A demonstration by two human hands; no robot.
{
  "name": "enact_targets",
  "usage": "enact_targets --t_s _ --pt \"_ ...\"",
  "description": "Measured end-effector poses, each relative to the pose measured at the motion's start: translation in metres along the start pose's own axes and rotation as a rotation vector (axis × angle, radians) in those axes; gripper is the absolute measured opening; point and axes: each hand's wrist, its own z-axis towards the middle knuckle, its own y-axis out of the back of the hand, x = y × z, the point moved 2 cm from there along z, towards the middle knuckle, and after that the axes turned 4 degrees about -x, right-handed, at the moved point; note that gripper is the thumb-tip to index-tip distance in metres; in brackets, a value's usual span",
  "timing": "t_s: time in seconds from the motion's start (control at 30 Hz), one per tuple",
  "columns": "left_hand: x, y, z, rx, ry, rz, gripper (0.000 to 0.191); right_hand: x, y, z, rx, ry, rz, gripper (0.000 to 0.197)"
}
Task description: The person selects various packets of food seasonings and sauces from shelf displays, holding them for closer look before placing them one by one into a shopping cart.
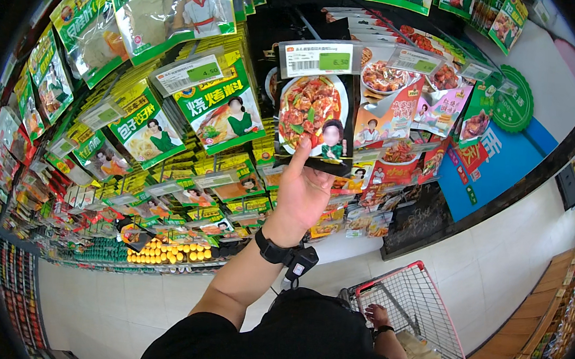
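Observation:
My left hand (304, 196) grips the lower edge of a black seasoning packet (345, 95). The thumb presses on its front, and the fingers are behind it. A plate of sauced meat is pictured on the packet, which still sits in its hanging row under a clear price-tag holder (317, 60). Low on the right, my right hand (378, 315) is over the wire shopping cart (391, 276), its fingers apart and holding nothing visible. Around my left hand hang green-and-yellow seasoning packets (222, 106) and an orange packet (386, 119).
A brown paper bag (418, 352) lies in the cart. Blue signboard (491, 170) covers the display's right end. Yellow-capped containers (170, 253) line a low shelf at left. Pale floor tiles (131, 294) lie below, and a wooden display stand (514, 319) borders the right side.

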Motion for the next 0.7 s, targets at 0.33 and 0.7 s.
enact_targets --t_s 0.33,0.7 --pt "0.023 0.053 -0.02 0.245 -0.245 0.568 0.057 0.014 0.007 0.011 -0.077 0.009 0.011 0.025" --pt "0.078 0.026 -0.022 0.735 -0.576 1.744 0.024 0.069 0.024 0.0 -0.085 0.226 0.118 0.026"
